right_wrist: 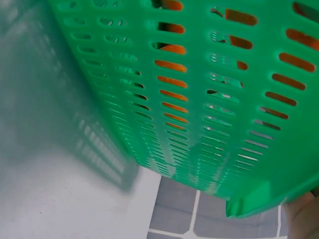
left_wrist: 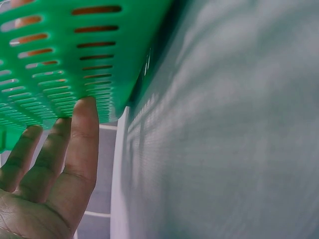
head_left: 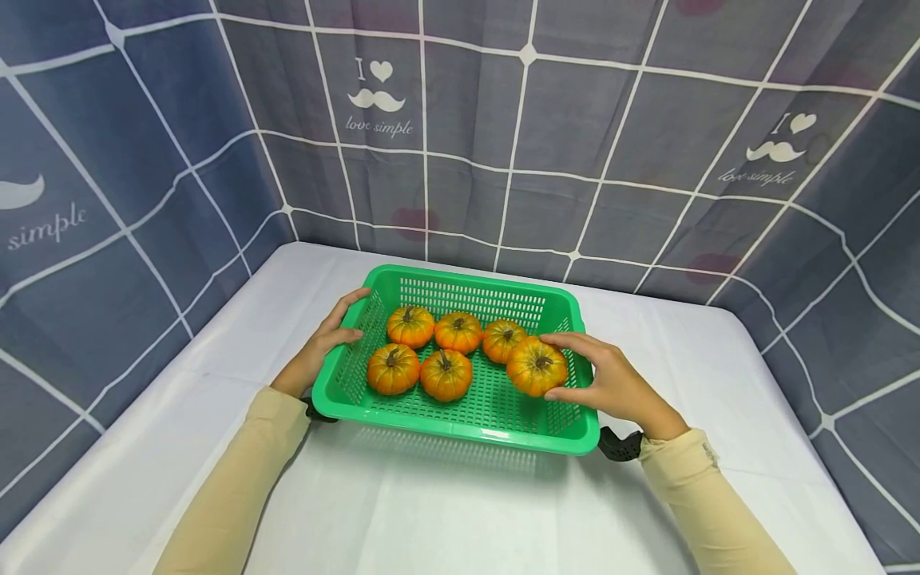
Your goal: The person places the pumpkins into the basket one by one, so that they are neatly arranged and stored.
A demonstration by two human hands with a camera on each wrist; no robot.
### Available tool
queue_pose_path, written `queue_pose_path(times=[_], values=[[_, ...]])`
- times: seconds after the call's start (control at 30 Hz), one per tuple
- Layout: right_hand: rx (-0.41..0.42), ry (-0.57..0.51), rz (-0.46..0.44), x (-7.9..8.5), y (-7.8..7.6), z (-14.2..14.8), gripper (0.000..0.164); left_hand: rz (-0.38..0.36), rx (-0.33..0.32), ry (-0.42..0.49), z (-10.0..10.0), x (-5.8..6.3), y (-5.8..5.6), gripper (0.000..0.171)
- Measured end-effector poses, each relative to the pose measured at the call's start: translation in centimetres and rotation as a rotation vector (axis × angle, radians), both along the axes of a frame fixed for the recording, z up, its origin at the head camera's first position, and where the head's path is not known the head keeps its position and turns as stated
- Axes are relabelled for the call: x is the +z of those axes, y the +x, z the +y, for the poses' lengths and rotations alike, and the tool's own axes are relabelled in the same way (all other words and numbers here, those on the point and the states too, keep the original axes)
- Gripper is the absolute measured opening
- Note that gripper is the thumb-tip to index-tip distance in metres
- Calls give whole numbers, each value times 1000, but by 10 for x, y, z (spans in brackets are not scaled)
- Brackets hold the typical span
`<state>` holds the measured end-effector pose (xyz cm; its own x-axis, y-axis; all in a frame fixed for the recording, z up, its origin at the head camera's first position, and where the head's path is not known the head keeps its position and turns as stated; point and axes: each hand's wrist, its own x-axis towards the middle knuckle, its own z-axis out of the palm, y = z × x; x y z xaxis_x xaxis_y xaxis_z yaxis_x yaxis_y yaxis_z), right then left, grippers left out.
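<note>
A green plastic basket (head_left: 460, 430) with slotted walls holds several small orange pumpkins, among them a front-row pumpkin (head_left: 446, 375) and a back-row pumpkin (head_left: 458, 332). At the basket's left end, my left hand (head_left: 323, 339) grips the rim, thumb over it; in the left wrist view its fingers (left_wrist: 82, 144) press against the slotted outside. My right hand (head_left: 614, 379) reaches over the right rim and pinches a pumpkin (head_left: 537, 366) between thumb and fingers, inside the right end. In the right wrist view, the basket wall (right_wrist: 194, 99) hides most of that hand.
The basket stands on a white-covered table (head_left: 446, 519). A grey checked curtain (head_left: 474, 104) with white lines hangs behind the table and along both sides. Black straps (head_left: 620, 444) sit at both wrists, below the sleeves.
</note>
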<state>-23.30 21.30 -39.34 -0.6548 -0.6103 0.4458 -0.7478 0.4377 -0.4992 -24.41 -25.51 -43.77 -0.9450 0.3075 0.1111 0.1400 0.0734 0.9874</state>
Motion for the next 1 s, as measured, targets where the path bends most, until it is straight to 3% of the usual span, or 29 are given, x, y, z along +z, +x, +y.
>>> queue_pose_path(times=[0.2, 0.4, 0.77, 1.0], values=[[-2, 108, -53, 4, -2, -5, 73, 30, 9, -17, 1, 1, 1, 76], [8, 199, -107, 11, -4, -12, 70, -10, -4, 11, 1, 2, 2, 76], [30, 354, -111, 18, -8, -24, 70, -5, 6, -17, 1, 1, 1, 75], [55, 449, -99, 20, -10, -30, 68, -17, -9, 25, 1, 0, 1, 75]])
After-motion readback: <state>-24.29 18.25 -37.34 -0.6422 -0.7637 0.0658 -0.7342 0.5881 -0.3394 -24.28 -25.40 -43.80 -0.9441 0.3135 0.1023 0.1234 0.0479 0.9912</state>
